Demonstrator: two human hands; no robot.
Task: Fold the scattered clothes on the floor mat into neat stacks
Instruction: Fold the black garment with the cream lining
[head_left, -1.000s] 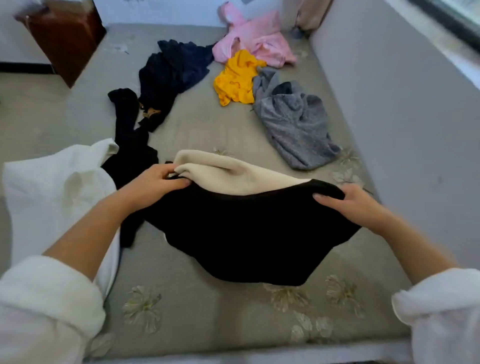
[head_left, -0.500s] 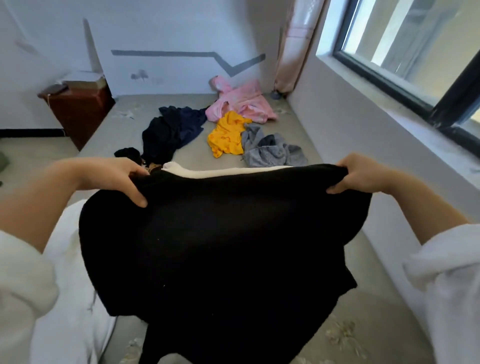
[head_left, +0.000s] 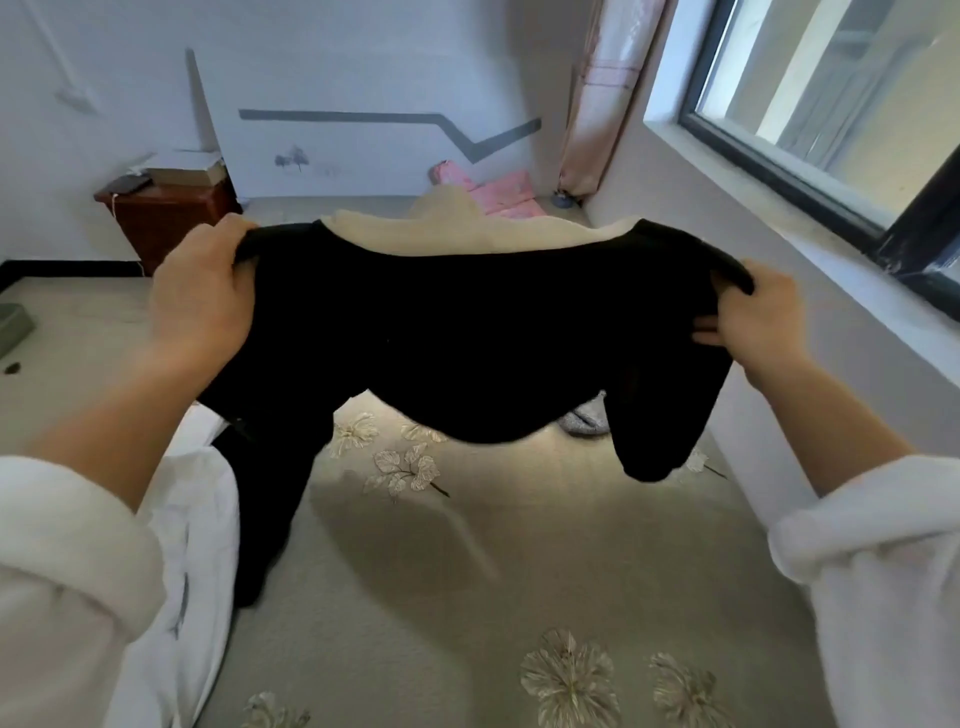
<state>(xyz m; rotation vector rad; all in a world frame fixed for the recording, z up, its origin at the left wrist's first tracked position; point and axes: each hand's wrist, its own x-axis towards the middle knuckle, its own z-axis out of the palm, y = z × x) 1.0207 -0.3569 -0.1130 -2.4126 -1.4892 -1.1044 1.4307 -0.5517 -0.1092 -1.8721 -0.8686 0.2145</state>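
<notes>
Head view: my left hand (head_left: 200, 296) and right hand (head_left: 761, 319) each grip a top corner of the black fleece-lined garment (head_left: 467, 338), stretched between them above the floor mat (head_left: 467, 571). I judge it soft, thick, limp, fairly light; the top edge gives the surest hold. Beyond the hands lies a pink garment (head_left: 506, 195).

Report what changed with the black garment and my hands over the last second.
The black garment, flat on the mat a second ago, has been lifted and now hangs spread in the air. The left hand and right hand rose with it, each gripping an upper corner. The white garment at the left and the pink garment at the far end stayed put.
</notes>
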